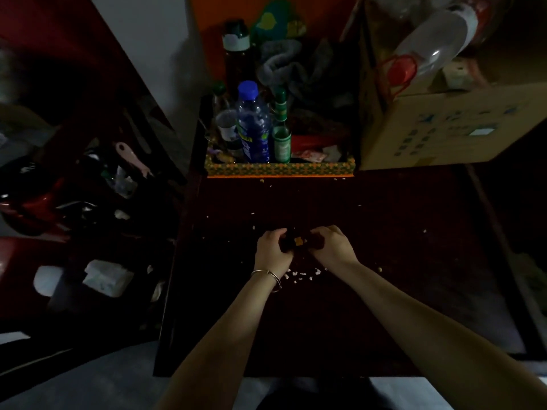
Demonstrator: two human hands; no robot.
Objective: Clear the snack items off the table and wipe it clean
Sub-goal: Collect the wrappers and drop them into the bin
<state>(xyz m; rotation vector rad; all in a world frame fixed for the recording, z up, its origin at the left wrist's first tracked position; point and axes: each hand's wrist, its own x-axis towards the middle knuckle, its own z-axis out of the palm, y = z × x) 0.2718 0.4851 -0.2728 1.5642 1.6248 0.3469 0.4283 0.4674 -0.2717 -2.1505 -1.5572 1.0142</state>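
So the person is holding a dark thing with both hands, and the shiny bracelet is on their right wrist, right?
Not quite. The head view shows the bracelet on the left wrist, not the right. The rest is right: the left hand and the right hand both grip the dark thing over the table.

Readable text: none; the scene is dim and all print is blurred.
Blue-capped bottle (254, 128): blue label with a yellow band and white marks, illegible.
Green bottle (281, 140): pale label, print too small to read.
Cardboard box (444, 131): rows of small blue-green printed symbols and a pale sticker, unreadable.
Tall dark bottle (236, 42): white neck label, writing cannot be made out.
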